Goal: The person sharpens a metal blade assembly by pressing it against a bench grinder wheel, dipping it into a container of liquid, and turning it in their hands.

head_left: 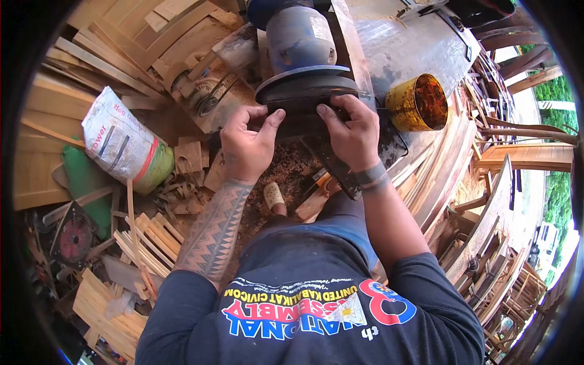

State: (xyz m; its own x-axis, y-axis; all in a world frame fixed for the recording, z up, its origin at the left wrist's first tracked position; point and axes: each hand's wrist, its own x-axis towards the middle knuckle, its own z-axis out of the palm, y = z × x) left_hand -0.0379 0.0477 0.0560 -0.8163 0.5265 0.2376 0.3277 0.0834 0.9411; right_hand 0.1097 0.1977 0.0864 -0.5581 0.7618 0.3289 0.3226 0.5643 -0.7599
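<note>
A dark, flat piece (300, 114) spans between my two hands, its far side up against the disc (298, 87) of a blue motor-driven machine (300, 41). My left hand (250, 140) pinches the piece's left end, thumb on the near side and fingers curled beyond. At the other end, my right hand (354, 134) grips it the same way, the thumb on top. Whether the piece touches the disc is hard to tell, and its exact kind is not plain.
Right of the machine stands a stained yellow can (417, 103). A white printed sack (125, 143) leans on the left. Wood strips (149, 243) and boards (447, 164) lie on both sides. Shavings cover the ground near a light perforated shoe (274, 194).
</note>
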